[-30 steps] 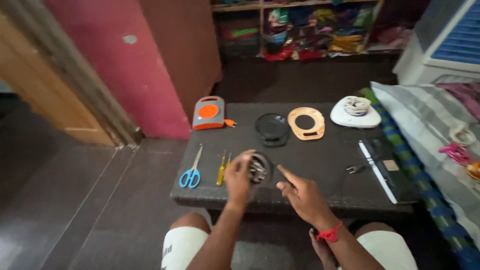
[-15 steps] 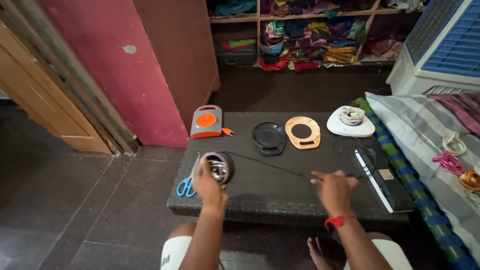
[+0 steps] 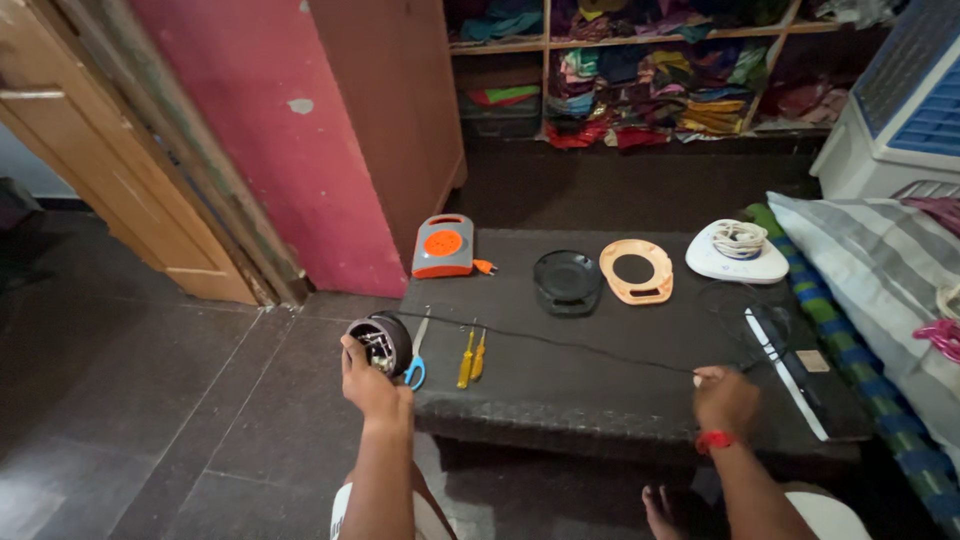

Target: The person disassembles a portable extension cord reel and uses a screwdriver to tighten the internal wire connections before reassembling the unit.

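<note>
Hands farther apart, cord (image 3: 560,345) tauter.

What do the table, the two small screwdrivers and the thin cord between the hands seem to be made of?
Table: looks like dark woven wicker or rattan, matte; the front edge shows a plaited texture.
Screwdrivers: yellow handles, probably glossy plastic; shafts too small to tell.
Cord: thin black line, likely plastic-coated wire, stretched from the reel in the left hand to the right hand.
</note>
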